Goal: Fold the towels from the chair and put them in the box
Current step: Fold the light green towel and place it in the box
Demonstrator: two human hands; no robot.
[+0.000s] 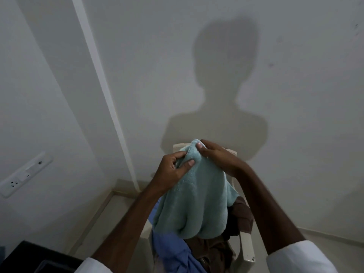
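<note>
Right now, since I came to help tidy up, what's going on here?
A person holds a pale green towel up above the white chair, left hand and right hand both pinching its top edge; it hangs unfolded. A blue towel and a brown towel lie heaped on the seat. A dark box sits lower left.

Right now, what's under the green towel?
A brown cloth and a blue cloth lie piled on the white chair below the green towel. The seat and the rest of the pile are covered.
</note>
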